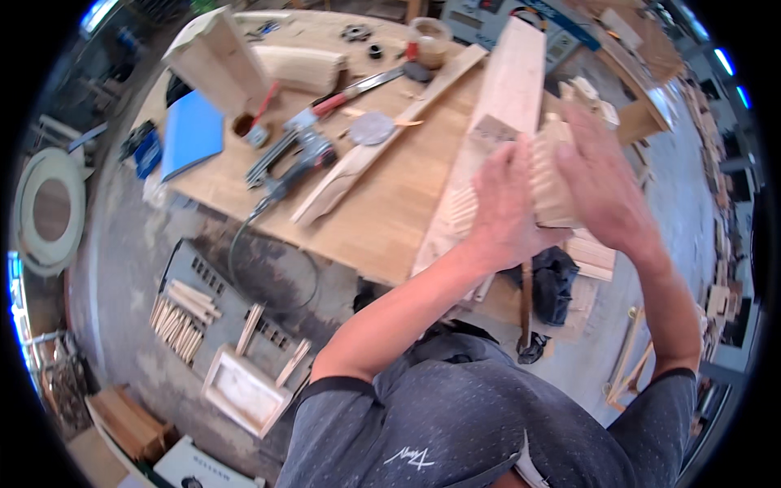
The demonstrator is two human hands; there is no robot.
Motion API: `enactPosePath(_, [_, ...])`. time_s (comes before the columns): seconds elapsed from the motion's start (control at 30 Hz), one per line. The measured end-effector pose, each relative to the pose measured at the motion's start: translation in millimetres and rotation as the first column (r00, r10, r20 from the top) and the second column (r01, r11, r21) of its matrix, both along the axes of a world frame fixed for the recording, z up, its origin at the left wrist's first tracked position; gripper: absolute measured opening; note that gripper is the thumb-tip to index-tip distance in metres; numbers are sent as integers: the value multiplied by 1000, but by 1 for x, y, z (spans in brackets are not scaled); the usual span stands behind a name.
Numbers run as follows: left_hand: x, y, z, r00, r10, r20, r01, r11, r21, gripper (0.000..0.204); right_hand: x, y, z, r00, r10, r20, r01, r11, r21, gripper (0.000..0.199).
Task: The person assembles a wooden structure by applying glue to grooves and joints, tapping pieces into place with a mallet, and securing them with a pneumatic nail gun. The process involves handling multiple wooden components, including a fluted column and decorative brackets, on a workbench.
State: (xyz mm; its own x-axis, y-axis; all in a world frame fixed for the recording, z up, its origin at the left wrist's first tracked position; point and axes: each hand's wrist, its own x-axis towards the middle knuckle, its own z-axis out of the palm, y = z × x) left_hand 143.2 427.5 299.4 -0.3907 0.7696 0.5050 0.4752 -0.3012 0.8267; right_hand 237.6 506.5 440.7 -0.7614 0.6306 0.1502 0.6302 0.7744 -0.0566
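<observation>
Here the fingers of both hands are spread and laid flat against a ribbed wooden block [551,183], one hand on each side, so that the block is pressed between the palms rather than pinched. The left hand [506,203] covers the block's left face, its fingers pointing up and away from the person; the right hand [606,183] lies on the right face, slightly blurred, with its fingers fanned wide. The block, pale and cut with parallel grooves, stands at the right edge of the table [382,220], just beside a long light plank [496,122] that runs away from the person across the table top. Below the hands, more grooved wooden pieces [592,254] lie stacked near a dark cloth bundle [557,281]. Farther left on the table lie a carved, tapering wooden slat [366,159], a round grey disc [373,128] resting on it, a power tool [297,163] with its dark cable [268,260] hanging over the table's near edge, and a handsaw with a red handle [358,91]. Beyond those stand a tilted wooden box [213,61], a rounded wooden piece [299,69] and a blue folder [192,134]. On the floor to the left sit a dark slotted tray [211,281] with a bundle of thin wooden sticks [181,313], and a shallow wooden frame [244,390] near the person's left elbow.
</observation>
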Motion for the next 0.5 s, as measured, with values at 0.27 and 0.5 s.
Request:
enactPosePath(0.27, [-179,-68,-98,900,290,-325,-348,928,-135,75,19,-11,19,995,-52,-89,53,999,3,61])
enactPosePath(0.5, [-363,-115,-205,708,-186,-681,-551,457,-698,43,34,-89,32,873,141,-468,-88,987,132,47])
